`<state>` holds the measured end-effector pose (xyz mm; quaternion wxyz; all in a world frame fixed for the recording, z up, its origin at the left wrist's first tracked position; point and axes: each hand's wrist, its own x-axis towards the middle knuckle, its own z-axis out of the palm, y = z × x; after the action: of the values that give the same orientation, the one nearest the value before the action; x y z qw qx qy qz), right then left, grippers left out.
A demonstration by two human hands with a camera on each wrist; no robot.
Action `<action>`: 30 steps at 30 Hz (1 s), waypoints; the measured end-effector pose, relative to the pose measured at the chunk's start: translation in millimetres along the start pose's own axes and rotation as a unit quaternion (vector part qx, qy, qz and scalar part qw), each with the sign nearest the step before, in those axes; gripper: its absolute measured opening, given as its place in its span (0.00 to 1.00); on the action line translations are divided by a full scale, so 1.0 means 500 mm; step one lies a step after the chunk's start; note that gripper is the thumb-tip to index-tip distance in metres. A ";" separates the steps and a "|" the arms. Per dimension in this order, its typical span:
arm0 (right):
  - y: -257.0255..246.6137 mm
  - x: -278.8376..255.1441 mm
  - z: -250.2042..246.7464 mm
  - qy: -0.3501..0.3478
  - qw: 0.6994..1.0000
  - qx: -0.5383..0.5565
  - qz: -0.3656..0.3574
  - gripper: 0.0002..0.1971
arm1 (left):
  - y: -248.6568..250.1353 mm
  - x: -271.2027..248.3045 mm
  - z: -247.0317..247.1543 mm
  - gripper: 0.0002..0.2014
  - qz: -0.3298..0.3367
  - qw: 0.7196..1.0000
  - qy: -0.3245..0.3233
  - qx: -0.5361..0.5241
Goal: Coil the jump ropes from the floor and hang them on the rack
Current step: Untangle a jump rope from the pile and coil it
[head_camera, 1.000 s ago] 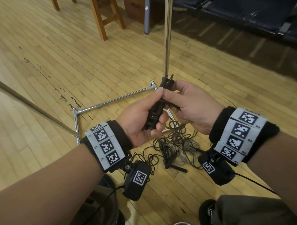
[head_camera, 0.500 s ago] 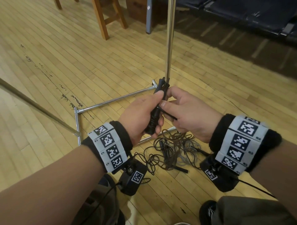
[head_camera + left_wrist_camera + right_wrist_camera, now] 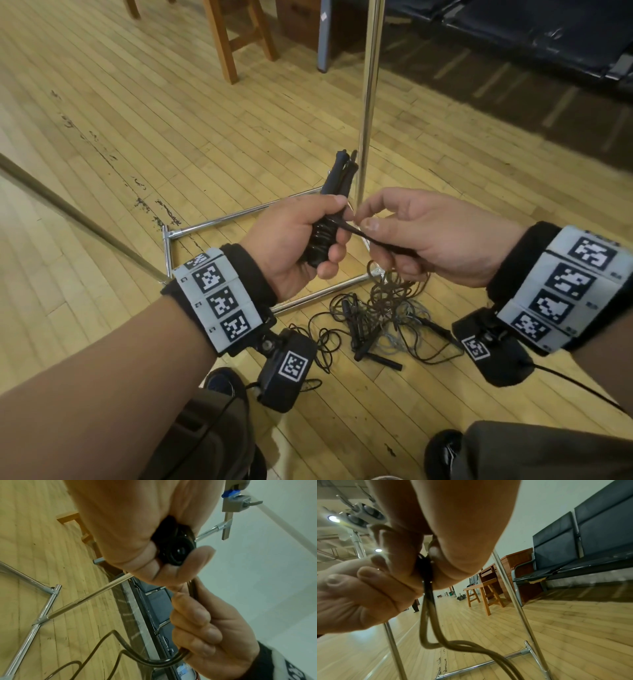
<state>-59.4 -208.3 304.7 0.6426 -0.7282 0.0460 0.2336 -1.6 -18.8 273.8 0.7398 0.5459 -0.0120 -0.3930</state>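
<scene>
My left hand point(image 3: 301, 243) grips a pair of black jump-rope handles point(image 3: 337, 174) held together, their tops sticking up past my thumb; the handle butt point(image 3: 178, 550) faces the left wrist camera. My right hand point(image 3: 424, 240) pinches the dark cord point(image 3: 363, 234) that runs out taut from the handles, with the doubled cord point(image 3: 428, 601) hanging from its fingers. A tangle of further ropes point(image 3: 383, 318) lies on the floor below both hands. The chrome rack's upright pole point(image 3: 368, 89) rises just behind the handles.
The rack's chrome base bars point(image 3: 219, 222) form a rectangle on the wooden floor. A wooden stool point(image 3: 236, 34) and a cabinet stand at the back. Dark bench seats point(image 3: 513, 31) line the far right. My shoes point(image 3: 442, 452) are near the bottom edge.
My right hand has drawn away to the right from the handles, pulling a length of cord taut between the hands. The left hand keeps its grip on the handles.
</scene>
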 end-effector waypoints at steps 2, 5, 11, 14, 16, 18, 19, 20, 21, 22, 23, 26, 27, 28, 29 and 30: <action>-0.004 -0.002 -0.011 -0.011 0.999 -0.033 -0.002 0.11 | 0.003 0.001 -0.002 0.06 -0.008 1.000 0.000 -0.009; -0.005 -0.004 -0.020 -0.021 0.997 -0.080 0.002 0.08 | 0.003 0.001 -0.005 0.04 -0.015 1.000 -0.021 -0.015; 0.030 0.012 -0.033 -0.107 0.983 -0.141 0.052 0.06 | -0.007 0.005 -0.017 0.07 -0.035 0.996 -0.080 0.005; 0.054 0.025 -0.036 -0.128 0.966 -0.198 0.103 0.06 | -0.028 0.004 -0.008 0.02 -0.092 0.986 -0.123 0.063; 0.067 0.031 -0.028 -0.120 0.935 -0.314 0.113 0.07 | -0.040 0.001 -0.002 0.05 -0.121 0.973 -0.156 0.121; 0.080 0.035 -0.028 -0.103 0.866 -0.476 0.112 0.11 | -0.038 -0.001 0.003 0.08 -0.124 0.958 -0.183 0.181; 0.083 0.035 -0.029 -0.074 0.848 -0.516 0.098 0.11 | -0.033 -0.001 0.004 0.09 -0.126 0.949 -0.196 0.210; 0.083 0.034 -0.032 -0.040 0.842 -0.530 0.092 0.10 | -0.025 -0.001 0.003 0.08 -0.129 0.938 -0.208 0.244; 0.078 0.034 -0.038 -0.023 0.838 -0.540 0.077 0.09 | -0.019 -0.001 0.005 0.07 -0.131 0.925 -0.218 0.282; 0.068 0.033 -0.043 -0.020 0.834 -0.548 0.060 0.10 | -0.017 -0.002 0.006 0.07 -0.133 0.909 -0.222 0.327; 0.058 0.031 -0.047 -0.010 0.835 -0.548 0.043 0.11 | -0.020 -0.001 0.009 0.08 -0.135 0.889 -0.219 0.379; 0.030 0.019 -0.036 0.027 0.827 -0.562 -0.016 0.08 | -0.045 0.003 0.014 0.14 -0.145 0.826 -0.153 0.523; 0.025 0.016 -0.024 0.032 0.818 -0.574 -0.036 0.08 | -0.052 0.004 0.014 0.14 -0.146 0.820 -0.128 0.538; 0.022 0.013 -0.011 0.031 0.808 -0.586 -0.049 0.08 | -0.056 0.008 0.011 0.12 -0.145 0.826 -0.109 0.534; 0.019 0.009 0.001 0.027 0.805 -0.590 -0.058 0.08 | -0.057 0.014 0.007 0.10 -0.143 0.836 -0.094 0.522; 0.013 0.005 0.009 0.025 0.810 -0.583 -0.067 0.08 | -0.055 0.021 0.000 0.07 -0.139 0.847 -0.074 0.508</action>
<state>-61.0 -204.4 297.3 0.1106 -0.9729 -0.1315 0.1546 -10.0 -27.9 246.8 0.2934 0.8107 -0.1891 -0.4700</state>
